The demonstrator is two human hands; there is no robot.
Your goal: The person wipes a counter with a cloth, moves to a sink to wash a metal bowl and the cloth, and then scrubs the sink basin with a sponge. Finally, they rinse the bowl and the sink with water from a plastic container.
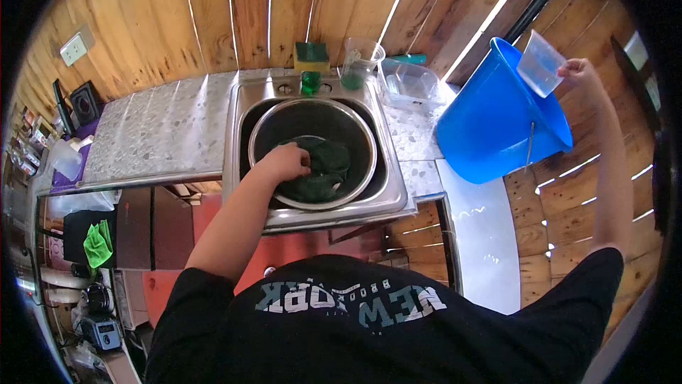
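Note:
A round metal basin (367, 144) sits inside the steel sink (393, 185), with dark green cloth (327, 164) in it. My left hand (286, 162) reaches over the basin's left side, its fingers curled at the cloth; whether they grip it is hard to make out. To the right, my right hand (577, 71) holds a clear plastic container (541, 64) by its edge, tilted over the mouth of a tall blue bucket (483, 117). The inside of the bucket is mostly hidden.
Behind the sink stand a green and yellow sponge (311, 56), a small green object (310, 82) and a clear pitcher (360, 61). A clear plastic tub (410, 82) lies between sink and bucket. A speckled counter (160, 125) runs left, with a black speaker (86, 103) near its end.

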